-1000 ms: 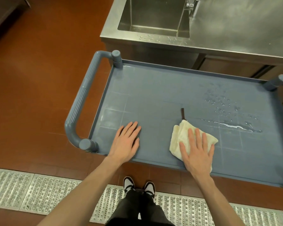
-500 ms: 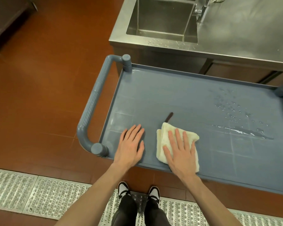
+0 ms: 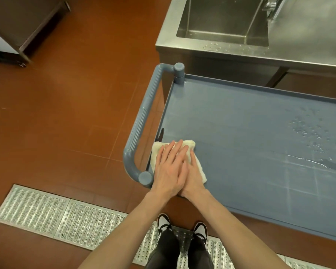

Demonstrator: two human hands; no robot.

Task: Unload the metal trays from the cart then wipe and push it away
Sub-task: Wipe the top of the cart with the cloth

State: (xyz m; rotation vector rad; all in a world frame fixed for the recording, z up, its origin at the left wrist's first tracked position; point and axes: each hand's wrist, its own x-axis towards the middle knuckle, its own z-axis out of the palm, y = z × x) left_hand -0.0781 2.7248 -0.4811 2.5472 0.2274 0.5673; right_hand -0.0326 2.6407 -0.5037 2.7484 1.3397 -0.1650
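**A:** Where was the cloth (image 3: 190,144), and how were the hands set on it?

**B:** It lay on the blue cart's top shelf (image 3: 241,133), in the near corner just beside the handle (image 3: 144,121). The left hand (image 3: 168,167) lay flat over the right hand (image 3: 192,171), fingers straight on both, pressing down. Neither grip was curled round anything.

**A:** How would the cloth handle?

**B:** Probably soft and light, likely to bunch, so flat pressure suited it better than a pinch.

**A:** And the cart?

**B:** No trays were on the shelf. Water droplets (image 3: 308,129) sat well off to the right of the grip, not yet wiped. The shelf looked stiff and slick; the ribbed handle to the left of the grip seemed the place to hold for pushing. A steel sink counter (image 3: 299,53) stood beyond.
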